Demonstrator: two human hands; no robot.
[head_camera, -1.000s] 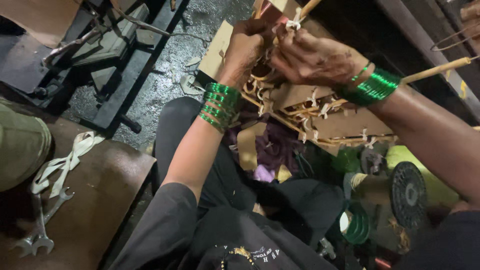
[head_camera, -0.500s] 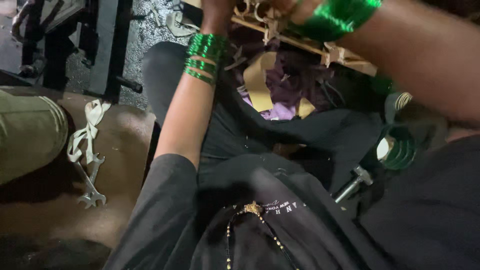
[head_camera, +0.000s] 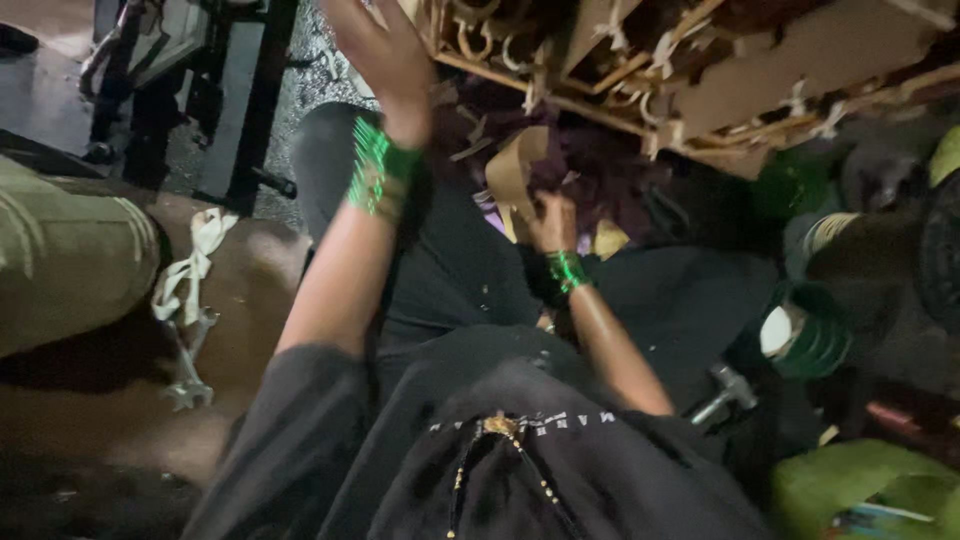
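Below the wooden frame (head_camera: 700, 80), left hand (head_camera: 385, 50) spread, right hand (head_camera: 553, 222) pinching tan strip (head_camera: 512, 172).

Single view, head-worn camera, looking steeply down over the wearer's own chest and lap. Close range: black shirt fills bottom centre. Left hand (head_camera: 385, 55) reaches to the top edge; right hand (head_camera: 553, 222) mid-frame. Wooden frame (head_camera: 700, 70) crosses the top right. Floor at left. No second view to compare.
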